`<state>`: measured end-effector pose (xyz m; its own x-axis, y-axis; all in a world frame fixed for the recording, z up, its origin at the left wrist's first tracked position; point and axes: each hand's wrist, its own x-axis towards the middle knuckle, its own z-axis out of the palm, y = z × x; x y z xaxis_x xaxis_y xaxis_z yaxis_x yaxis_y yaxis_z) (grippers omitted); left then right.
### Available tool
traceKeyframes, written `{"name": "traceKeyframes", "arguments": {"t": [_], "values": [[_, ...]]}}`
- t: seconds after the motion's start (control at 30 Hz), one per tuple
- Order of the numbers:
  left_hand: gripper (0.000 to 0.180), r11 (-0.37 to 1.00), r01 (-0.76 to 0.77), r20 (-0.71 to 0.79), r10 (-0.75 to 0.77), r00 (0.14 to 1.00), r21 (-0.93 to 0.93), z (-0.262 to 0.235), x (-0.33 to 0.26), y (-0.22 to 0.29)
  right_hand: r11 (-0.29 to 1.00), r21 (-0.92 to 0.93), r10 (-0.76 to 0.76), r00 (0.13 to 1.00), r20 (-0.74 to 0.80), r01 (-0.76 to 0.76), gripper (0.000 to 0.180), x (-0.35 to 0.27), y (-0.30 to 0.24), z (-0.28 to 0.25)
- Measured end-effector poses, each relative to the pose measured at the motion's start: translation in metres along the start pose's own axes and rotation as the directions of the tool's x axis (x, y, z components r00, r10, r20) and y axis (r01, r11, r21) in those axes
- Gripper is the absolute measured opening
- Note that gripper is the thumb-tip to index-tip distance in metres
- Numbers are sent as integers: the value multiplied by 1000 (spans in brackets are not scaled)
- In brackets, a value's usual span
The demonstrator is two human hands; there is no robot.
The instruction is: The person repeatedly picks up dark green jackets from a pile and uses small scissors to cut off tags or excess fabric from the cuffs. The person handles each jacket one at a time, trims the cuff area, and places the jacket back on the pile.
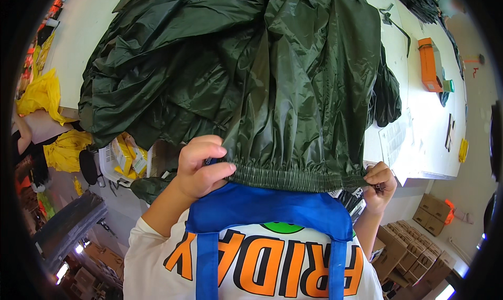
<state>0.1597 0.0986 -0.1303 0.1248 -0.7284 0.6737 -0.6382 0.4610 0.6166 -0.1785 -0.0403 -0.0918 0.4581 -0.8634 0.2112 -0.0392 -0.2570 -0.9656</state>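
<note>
A shiny dark green garment (272,80) hangs over the edge of a white table (419,116), its elastic hem (298,177) stretched between my hands. My left hand (199,166) grips the hem's left end, fingers curled over the gathered band. My right hand (380,182) pinches the right end of the same hem. Just below the hem is the top of a blue apron (267,205) over my white shirt with orange letters.
More dark green garments (157,64) are heaped on the table. An orange box (429,64) and papers (393,137) lie at the right. Yellow fabric (44,95) sits at the left, cardboard boxes (414,247) on the floor at lower right.
</note>
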Motion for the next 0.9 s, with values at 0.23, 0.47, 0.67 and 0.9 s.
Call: {"name": "traceKeyframes", "arguments": {"t": [0.23,0.47,0.67,0.9], "values": [[64,938,180,313,-83,946,-296,40,71,10,901,175,-426,886,182,397,10,57,-26,100],[37,468,442,-183,-817,547,-766,-84,133,-92,863,459,-263,963,56,210,26,70,-26,67],[50,636,91,-638,-770,15,-766,-247,123,-196,863,-443,104,943,-316,-243,16,27,91,1],[35,896,414,-94,-432,897,-158,14,61,-98,473,-855,71,959,276,211,29,-18,82,70]]}}
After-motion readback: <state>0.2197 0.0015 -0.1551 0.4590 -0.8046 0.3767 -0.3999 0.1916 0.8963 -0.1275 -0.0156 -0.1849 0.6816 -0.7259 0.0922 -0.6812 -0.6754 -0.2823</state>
